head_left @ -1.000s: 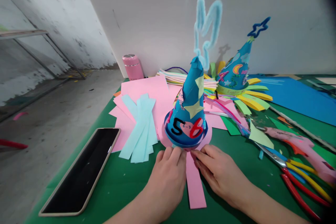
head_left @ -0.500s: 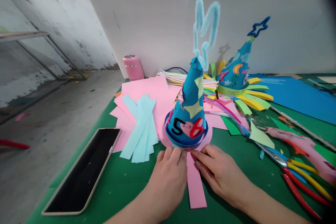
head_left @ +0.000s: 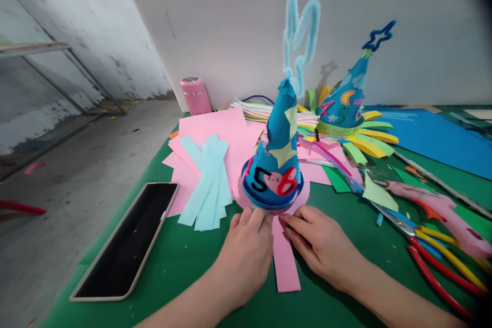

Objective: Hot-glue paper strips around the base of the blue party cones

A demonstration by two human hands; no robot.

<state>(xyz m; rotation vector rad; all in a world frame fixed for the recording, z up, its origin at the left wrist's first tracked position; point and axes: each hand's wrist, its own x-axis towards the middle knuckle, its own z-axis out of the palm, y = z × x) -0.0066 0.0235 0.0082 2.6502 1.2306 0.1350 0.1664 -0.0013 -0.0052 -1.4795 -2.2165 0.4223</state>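
A blue paper cone hat (head_left: 280,133) stands upright in front of me, with a light blue pipe-cleaner shape on its tip, pale stars and the numbers 5 and 6. Its base rests on a round pink paper brim. From the brim's near edge a pink paper strip (head_left: 285,266) runs toward me. My left hand (head_left: 248,246) is closed, its curled fingers pressing where strip and brim meet. On the other side my right hand (head_left: 319,241) pinches the same join, thumb and fingers together. Both hands hide the exact join.
Light blue paper strips (head_left: 209,184) and a phone (head_left: 128,241) lie left. Pink sheets (head_left: 215,125) and a pink bottle (head_left: 195,95) are behind. A second decorated hat (head_left: 344,97) stands back right. Scissors (head_left: 403,226) and a pink glue gun (head_left: 442,205) lie right.
Both hands keep their hold at the join. The whole view has shifted very slightly, so the hat and strip appear a little higher.
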